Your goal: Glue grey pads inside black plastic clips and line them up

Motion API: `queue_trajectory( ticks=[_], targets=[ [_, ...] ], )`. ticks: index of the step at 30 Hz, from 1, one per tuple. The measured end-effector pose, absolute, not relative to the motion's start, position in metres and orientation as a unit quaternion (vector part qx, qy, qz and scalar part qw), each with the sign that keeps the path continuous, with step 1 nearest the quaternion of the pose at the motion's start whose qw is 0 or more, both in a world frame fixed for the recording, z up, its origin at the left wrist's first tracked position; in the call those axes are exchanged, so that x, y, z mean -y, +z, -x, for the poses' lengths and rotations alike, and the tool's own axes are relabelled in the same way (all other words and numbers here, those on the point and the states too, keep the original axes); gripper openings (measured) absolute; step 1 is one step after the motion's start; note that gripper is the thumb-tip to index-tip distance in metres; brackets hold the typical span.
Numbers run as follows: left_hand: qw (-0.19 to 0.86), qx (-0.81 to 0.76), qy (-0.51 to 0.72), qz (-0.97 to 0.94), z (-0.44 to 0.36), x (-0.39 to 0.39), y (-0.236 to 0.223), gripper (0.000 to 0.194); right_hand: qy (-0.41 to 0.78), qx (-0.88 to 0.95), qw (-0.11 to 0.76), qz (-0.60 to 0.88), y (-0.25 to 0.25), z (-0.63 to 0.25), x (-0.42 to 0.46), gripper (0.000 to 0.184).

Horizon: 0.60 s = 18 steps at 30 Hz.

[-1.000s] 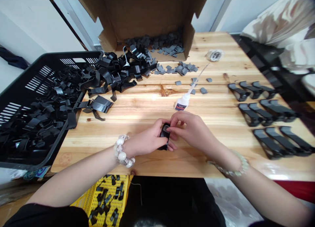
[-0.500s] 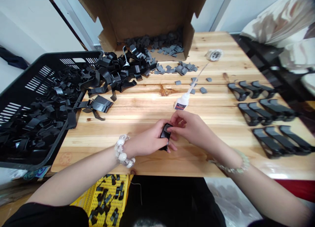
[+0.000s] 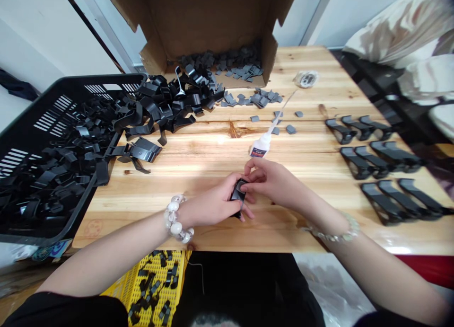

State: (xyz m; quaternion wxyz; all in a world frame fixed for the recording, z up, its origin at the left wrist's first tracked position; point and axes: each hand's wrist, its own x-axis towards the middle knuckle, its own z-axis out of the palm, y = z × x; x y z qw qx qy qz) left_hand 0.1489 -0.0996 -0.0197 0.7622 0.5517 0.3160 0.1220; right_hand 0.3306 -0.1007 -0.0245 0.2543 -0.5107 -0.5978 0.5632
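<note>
My left hand point(image 3: 216, 201) is closed around a bent black plastic clip point(image 3: 237, 194), held just above the wooden table near its front edge. With thumb and fingers pinched, my right hand point(image 3: 267, 182) touches the clip's upper end, where a small grey pad point(image 3: 242, 187) lies under the thumb. The fingertips partly cover the pad and clip. Beyond my right hand, a white glue bottle point(image 3: 260, 146) with a long thin nozzle stands on the table. Loose grey pads point(image 3: 264, 98) are scattered behind it.
On the left, a black crate point(image 3: 53, 227) is full of black clips, with a heap point(image 3: 166, 100) spilling onto the table. A cardboard box point(image 3: 213, 14) stands behind. Clips in rows point(image 3: 385, 159) lie right, near a tape roll point(image 3: 307, 79). A yellow basket point(image 3: 184, 270) sits below.
Both hands stay on the same clip in nearly the same pose. The clip looks slightly turned, and the whole view has shifted a little.
</note>
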Motion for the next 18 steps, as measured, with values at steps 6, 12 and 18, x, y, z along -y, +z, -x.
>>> queue_trajectory(
  ticks=[6, 12, 18],
  targets=[
    [0.768, -0.309, 0.119, -0.548, -0.148, 0.098, -0.02, 0.031, 0.581, 0.586, 0.253, 0.504, -0.022, -0.331, 0.1, 0.022],
    [0.776, -0.308, 0.198, -0.514, -0.144, 0.088, -0.02, 0.037, 0.646, 0.526, 0.303, 0.463, -0.016, -0.335, 0.096, 0.034],
    [0.755, -0.326, 0.326, -0.467, -0.14, 0.08, -0.023, 0.023, 0.721, 0.55, 0.204, 0.368, -0.023, -0.326, 0.099, 0.031]
  ],
)
